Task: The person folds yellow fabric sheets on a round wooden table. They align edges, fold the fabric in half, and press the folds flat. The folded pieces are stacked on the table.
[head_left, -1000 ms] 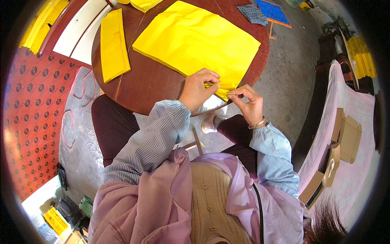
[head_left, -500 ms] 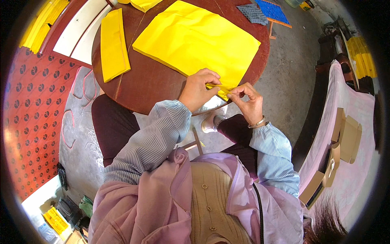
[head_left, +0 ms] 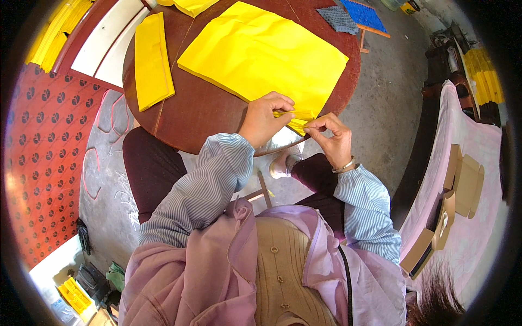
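Note:
A large stack of thin yellow sheets [head_left: 261,54] lies flat on a round brown table [head_left: 206,122], its near corner by the table's edge. My left hand [head_left: 265,119] pinches the sheets' near edge between thumb and bent fingers. Just to the right, my right hand [head_left: 333,136] has thumb and forefinger pressed together on the gathered, creased corner. Narrow folds show between the two hands. How many layers are pinched cannot be seen.
A narrow folded yellow bundle [head_left: 153,62] lies on the table's left, with another yellow piece [head_left: 190,5] at the far edge. A grey cloth [head_left: 338,19] rests at the far right, near a blue-topped stool [head_left: 370,17]. Opened cardboard boxes [head_left: 468,187] sit on a pink cover at right.
My fingers shift only slightly at the corner. The creased edge between the hands stands up a little more, and the right hand's pinch has barely moved.

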The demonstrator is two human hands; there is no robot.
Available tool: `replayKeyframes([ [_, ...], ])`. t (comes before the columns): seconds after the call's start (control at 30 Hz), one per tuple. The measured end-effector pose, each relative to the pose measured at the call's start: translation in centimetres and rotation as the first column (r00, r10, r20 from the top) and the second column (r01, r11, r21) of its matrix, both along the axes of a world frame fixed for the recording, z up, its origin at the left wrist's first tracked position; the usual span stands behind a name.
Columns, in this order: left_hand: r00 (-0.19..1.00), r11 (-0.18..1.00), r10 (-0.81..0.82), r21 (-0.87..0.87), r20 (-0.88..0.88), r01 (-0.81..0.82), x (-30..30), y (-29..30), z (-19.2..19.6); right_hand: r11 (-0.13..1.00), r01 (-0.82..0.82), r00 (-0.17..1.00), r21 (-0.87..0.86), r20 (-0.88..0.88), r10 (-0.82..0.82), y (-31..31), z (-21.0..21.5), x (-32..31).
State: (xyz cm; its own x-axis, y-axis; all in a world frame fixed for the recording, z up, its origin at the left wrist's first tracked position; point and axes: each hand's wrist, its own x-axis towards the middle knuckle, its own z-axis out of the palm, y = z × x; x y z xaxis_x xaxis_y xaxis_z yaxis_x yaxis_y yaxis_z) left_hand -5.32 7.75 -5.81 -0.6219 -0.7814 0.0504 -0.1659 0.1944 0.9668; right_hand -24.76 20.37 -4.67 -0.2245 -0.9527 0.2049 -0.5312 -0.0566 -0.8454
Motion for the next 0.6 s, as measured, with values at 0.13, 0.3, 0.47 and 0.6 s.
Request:
replayKeyframes([
  [0.13, 1.000, 1.000, -0.013, 0.004, 0.004, 0.013, 0.10, -0.11, 0.00, 1.000, 0.016, 1.000, 0.013, -0.016, -0.016, -0.05, 0.02, 0.03],
  [0.3, 0.998, 0.996, -0.068, -0.053, 0.016, 0.069, 0.48, -0.30, 0.01, 1.000, 0.020, 1.000, 0.008, -0.020, -0.020, -0.09, 0.10, 0.09],
  [0.47, 0.991, 0.983, -0.133, -0.123, 0.018, 0.134, 0.89, -0.33, 0.28, 0.999, 0.033, 0.999, 0.036, 0.003, -0.034, -0.05, 0.18, 0.13],
  [0.6, 0.994, 0.986, -0.102, -0.128, 0.030, 0.105, 0.82, 0.10, 0.35, 0.999, 0.032, 0.999, 0.012, -0.009, -0.032, -0.17, 0.18, 0.10],
])
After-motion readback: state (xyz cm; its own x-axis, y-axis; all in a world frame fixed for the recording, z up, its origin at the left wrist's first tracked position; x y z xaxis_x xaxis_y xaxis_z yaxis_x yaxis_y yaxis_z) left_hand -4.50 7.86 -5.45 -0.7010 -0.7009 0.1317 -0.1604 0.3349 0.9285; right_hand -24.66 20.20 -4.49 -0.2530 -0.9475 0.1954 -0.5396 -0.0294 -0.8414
